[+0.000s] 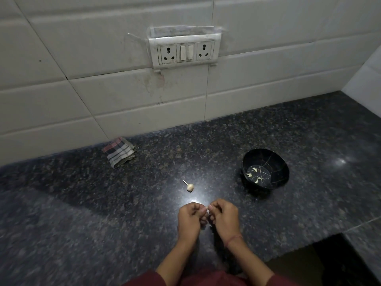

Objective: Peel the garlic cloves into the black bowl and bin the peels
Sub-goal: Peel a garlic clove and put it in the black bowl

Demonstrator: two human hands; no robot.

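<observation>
Head view: mid-peel. Left hand [190, 216] and right hand [223, 215] meet, fingers [198, 209] curled, pinching a clove [207, 210]; how much skin is left, can't tell. Bulb [190, 187] lies just ahead of the fingers. Bowl [268, 159] sits ahead-right, well apart, with peeled cloves [254, 174] inside. Next, likely: strip the skin, then reach right to drop the clove.

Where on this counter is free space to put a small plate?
Free: the dark speckled stone counter from the folded checked cloth down to the left hand; also between the small garlic head and the black bowl. Crowded: where the left hand and right hand pinch a garlic clove.
</observation>
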